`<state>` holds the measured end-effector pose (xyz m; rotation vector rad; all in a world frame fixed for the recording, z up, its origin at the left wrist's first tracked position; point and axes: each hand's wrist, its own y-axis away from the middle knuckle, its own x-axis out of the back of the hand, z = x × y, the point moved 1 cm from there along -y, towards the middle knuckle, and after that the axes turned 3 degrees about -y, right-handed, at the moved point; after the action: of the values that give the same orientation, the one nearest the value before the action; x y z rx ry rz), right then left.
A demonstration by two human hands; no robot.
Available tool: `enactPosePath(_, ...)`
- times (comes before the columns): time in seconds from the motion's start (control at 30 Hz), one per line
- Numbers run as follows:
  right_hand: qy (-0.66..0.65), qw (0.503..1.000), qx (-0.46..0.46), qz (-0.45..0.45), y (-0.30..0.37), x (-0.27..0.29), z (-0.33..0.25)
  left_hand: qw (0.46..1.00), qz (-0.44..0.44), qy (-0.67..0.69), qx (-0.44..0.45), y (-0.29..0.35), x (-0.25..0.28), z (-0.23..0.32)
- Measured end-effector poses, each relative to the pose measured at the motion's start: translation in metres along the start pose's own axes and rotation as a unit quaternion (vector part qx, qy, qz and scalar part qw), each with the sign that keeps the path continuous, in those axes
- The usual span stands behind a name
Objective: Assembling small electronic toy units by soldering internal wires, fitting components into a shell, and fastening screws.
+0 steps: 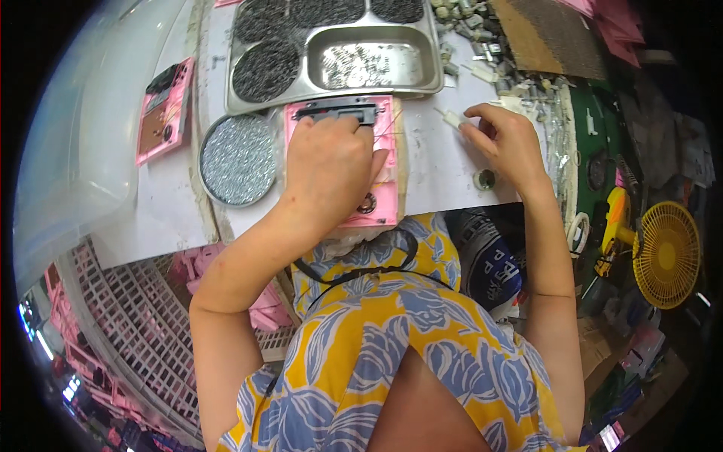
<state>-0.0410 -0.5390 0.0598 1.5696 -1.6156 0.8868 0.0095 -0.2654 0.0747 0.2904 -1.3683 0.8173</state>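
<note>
A pink plastic casing [386, 203] lies on the white work surface in front of me, with a dark grey bar-shaped part [365, 113] across its far end and thin wires at its right side. My left hand [331, 162] rests over the casing, its fingers curled down onto the dark grey part; the fingertips are hidden. To the right, my right hand [512, 143] pinches a small white syringe-like piece [450, 117] with a thin tip between thumb and forefinger. The tip points toward the casing. A small round metal-rimmed pot [484, 179] stands below that hand.
A round tin of small silvery pieces [238, 160] stands left of the casing. Beyond is a steel compartment tray [337, 96] holding dark screws and silvery bits. Another pink casing [181, 113] lies far left. Small motors [482, 38] lie heaped at far right; a yellow fan [666, 255] stands right.
</note>
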Motion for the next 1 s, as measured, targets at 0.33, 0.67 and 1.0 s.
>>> enactPosePath(0.33, 0.082, 0.992, 0.056, 0.079, -0.073, 0.009, 0.014, 1.0, -0.02, -0.007, -0.002, -0.007, -0.001, 0.001)
enactPosePath(0.67, 0.217, 0.974, 0.065, 0.001, -0.113, -0.007, 0.016, 0.998, 0.052, 0.034, 0.005, 0.0, -0.009, -0.004)
enactPosePath(1.0, 0.102, 0.989, 0.069, 0.085, -0.068, 0.015, -0.003, 0.94, 0.106, 0.249, 0.206, 0.022, 0.023, -0.02)
